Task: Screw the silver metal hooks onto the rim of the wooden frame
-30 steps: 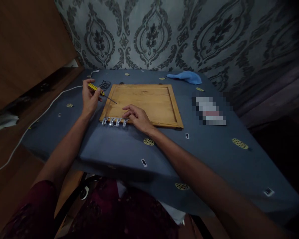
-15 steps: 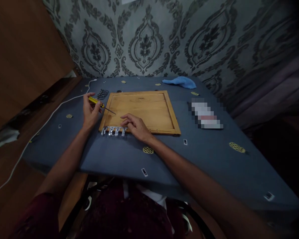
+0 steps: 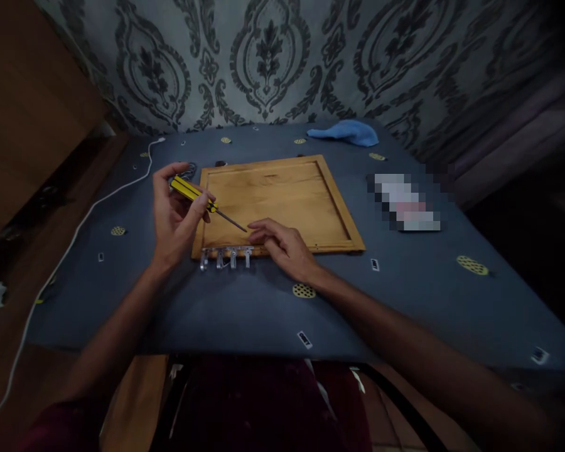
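Fingers (image 3: pixel 203 210) of the left hand (image 3: pixel 174 216) close around a yellow-and-black screwdriver (image 3: pixel 191 191), its thin shaft slanting down and to the right over a framed wooden panel (image 3: pixel 282 194). The tip comes just short of the fingers (image 3: pixel 260 230) of the right hand (image 3: pixel 287 248). These lie loosely bent and gripping nothing on the panel's near rail. A metal hook rack (image 3: pixel 226 257) hangs off that rail, and its right end sits just beside the right hand. The panel lies flat on a table (image 3: pixel 245 307) draped in dark blue patterned fabric. A blue cloth (image 3: pixel 346 132) rests near the far edge, and a white cable (image 3: pixel 122 187) trails off to the left below damask wallpaper (image 3: pixel 268 56).
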`<state>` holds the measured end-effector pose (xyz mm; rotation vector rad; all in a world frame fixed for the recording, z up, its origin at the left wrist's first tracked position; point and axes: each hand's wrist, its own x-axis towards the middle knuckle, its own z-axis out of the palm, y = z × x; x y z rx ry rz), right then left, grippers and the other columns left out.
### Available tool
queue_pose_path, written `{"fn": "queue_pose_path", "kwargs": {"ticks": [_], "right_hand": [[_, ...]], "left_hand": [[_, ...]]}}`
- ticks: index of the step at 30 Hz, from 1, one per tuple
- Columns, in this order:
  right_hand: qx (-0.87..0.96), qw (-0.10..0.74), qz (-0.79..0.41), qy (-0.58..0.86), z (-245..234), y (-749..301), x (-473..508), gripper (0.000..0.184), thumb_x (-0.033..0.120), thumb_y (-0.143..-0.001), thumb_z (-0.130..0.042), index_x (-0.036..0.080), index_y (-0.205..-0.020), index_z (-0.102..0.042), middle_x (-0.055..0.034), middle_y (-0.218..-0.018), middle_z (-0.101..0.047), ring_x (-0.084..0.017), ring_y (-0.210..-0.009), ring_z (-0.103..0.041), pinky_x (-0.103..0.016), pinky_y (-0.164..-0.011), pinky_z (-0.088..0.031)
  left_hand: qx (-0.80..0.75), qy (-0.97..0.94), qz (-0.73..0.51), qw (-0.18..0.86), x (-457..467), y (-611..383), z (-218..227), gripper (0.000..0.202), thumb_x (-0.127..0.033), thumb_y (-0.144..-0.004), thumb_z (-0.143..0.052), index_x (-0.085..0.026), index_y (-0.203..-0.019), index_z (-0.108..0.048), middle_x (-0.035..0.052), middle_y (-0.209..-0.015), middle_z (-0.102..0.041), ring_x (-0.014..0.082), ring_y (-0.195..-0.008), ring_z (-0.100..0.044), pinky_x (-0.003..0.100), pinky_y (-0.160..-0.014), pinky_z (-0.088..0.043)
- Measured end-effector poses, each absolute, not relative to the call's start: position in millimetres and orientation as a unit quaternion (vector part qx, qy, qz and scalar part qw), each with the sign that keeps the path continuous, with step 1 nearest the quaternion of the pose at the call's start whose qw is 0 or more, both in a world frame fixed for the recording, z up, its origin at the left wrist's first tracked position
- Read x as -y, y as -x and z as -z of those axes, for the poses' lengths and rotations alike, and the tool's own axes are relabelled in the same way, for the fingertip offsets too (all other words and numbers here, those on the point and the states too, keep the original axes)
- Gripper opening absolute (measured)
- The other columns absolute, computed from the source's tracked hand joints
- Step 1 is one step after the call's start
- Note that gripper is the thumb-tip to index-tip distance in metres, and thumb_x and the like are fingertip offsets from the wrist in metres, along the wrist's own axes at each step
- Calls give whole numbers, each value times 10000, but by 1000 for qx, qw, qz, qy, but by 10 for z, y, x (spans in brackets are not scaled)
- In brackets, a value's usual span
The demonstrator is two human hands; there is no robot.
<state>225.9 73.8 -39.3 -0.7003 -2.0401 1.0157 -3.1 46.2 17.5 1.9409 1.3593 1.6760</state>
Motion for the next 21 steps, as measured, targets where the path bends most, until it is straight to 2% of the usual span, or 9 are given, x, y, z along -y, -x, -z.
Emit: {"fn": "queue_pose_path", "kwargs": {"ticks": [5,9,13,17,21], "right_hand": [[822,364,-352,261,356,-2285,-692,346,151,-945,-424,190,-1248,-588,-62,-979,-770,-204,-946,-726,-398,-850,-561],[824,360,-355,257,342,-2307,-677,342,149,-975,-415,187,-1271,-583,-59,-994,-755,-197,-965,-717,-399,-891,-562],[822,359,-363,254,340,-2319,-663,336,136,-984,-429,193,-1279,-579,-60,-1020,-745,-197,-973,-711,-403,-892,-568],[820,355,-366,261,333,-2325,-658,325,135,-993,-432,195,-1276,-580,-61,-1021,-748,-198,-973,-715,-391,-870,-574],[819,350,-369,267,317,-2328,-667,306,157,-1006,-432,213,-1265,-586,-51,-1007,-752,-198,-973,-719,-384,-867,-572]], "left_hand": [[-461,-685,-554,109,-327,-102,-201,445,-443,-972,-633,-281,-1319,-406,3,-892,-639,131,-706,-657,263,-594,-564],[-469,-677,-555,120,-221,-176,-230,353,-336,-989,-620,-289,-1297,-454,-2,-900,-643,137,-766,-649,285,-660,-564],[-458,-681,-562,100,-179,-228,-248,350,-244,-961,-652,-283,-1278,-507,-1,-917,-630,135,-806,-659,318,-756,-578],[-450,-700,-547,89,-160,-259,-244,387,-202,-954,-650,-306,-1300,-510,-7,-929,-606,127,-787,-674,309,-725,-591],[-458,-705,-537,75,-137,-270,-230,427,-193,-950,-647,-338,-1325,-506,17,-1064,-599,123,-783,-689,323,-711,-612]]}}
